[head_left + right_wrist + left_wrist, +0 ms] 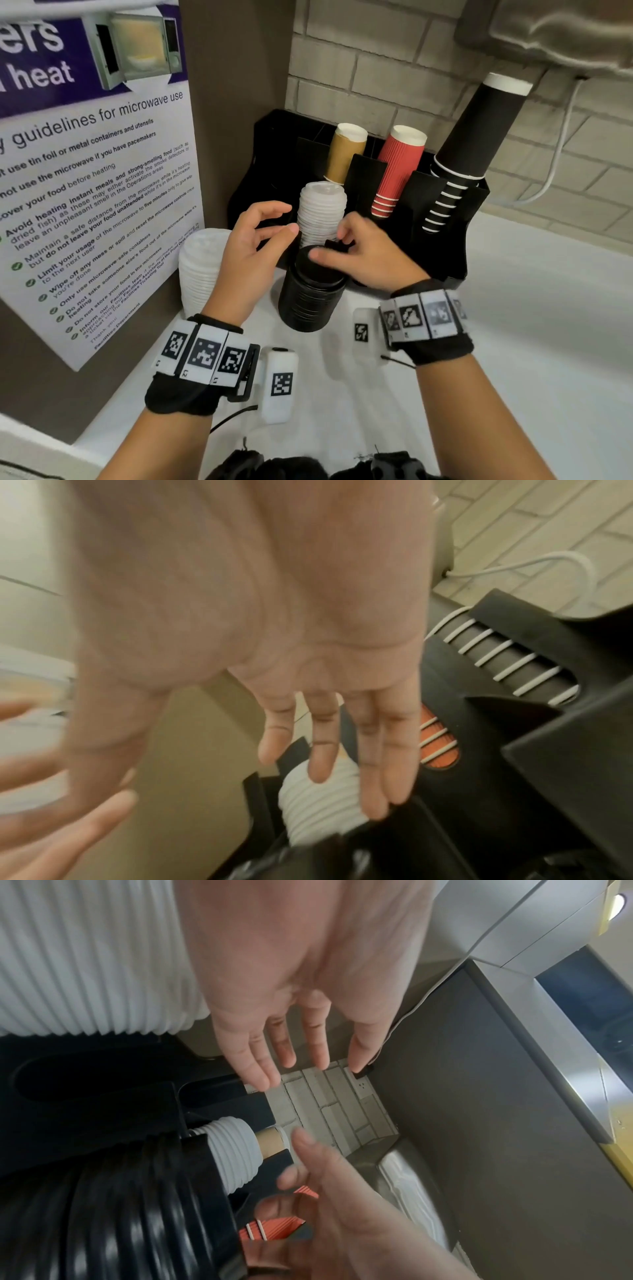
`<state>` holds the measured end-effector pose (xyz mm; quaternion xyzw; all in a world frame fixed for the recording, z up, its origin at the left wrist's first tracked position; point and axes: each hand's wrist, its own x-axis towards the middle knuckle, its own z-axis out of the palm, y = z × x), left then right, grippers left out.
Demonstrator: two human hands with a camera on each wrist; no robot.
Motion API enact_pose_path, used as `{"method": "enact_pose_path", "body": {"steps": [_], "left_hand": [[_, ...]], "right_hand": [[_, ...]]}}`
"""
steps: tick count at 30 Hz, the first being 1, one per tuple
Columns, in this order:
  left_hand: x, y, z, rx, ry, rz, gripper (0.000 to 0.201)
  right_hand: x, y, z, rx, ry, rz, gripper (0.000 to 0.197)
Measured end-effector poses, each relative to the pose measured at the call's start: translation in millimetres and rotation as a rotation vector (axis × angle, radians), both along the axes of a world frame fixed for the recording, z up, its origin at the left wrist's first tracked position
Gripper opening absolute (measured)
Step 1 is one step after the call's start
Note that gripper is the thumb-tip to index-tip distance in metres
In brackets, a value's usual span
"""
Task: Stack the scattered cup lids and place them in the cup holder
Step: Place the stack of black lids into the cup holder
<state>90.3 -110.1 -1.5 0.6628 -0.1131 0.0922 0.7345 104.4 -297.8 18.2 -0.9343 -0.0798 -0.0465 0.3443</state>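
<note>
Before the cup holder [442,240], black lids [310,291] stand between both loose, empty grips, left hand [253,246], right hand [370,253].

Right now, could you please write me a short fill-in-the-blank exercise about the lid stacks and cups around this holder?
1. The lid stack standing in the cup holder is ____ in colour.
2. The right hand reaches over the stack of ____ lids.
3. The cups between the tan cups and the black cups are ____.
4. The left hand holds ____.

Missing words: white; black; red; nothing
</note>
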Motion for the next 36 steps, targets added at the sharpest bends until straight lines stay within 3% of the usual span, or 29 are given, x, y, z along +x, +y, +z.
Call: {"method": "enact_pose_path", "body": {"steps": [4, 14, 19, 22, 24, 26, 36], "left_hand": [[0, 2, -1, -0.001, -0.007, 0.008, 0.022], [1, 0, -4, 0.004, -0.013, -0.017, 0.023], [1, 0, -3, 0.012, -0.020, -0.024, 0.027], [-1, -2, -2, 0.055, 0.000, -0.106, 0.055], [-2, -5, -5, 0.074, 0.040, -0.239, 0.081], [-5, -9, -6, 0.031, 0.063, -0.346, 0.091], [-8, -2, -4, 0.035, 0.032, -0.342, 0.092]], "right_hand": [[-11, 18, -17, -0.193, 0.029, -0.004, 0.069], [-7, 27, -30, -0.120, -0.007, -0.012, 0.061], [-6, 16, -24, 0.113, -0.107, -0.071, 0.056], [-9, 6, -13, 0.386, -0.152, -0.072, 0.049], [-15, 6, -4, 0.547, -0.074, -0.002, 0.046], [-22, 8, 1, 0.648, -0.005, 0.108, 0.049], [-34, 2, 14, 0.637, 0.091, 0.262, 0.049]]}}
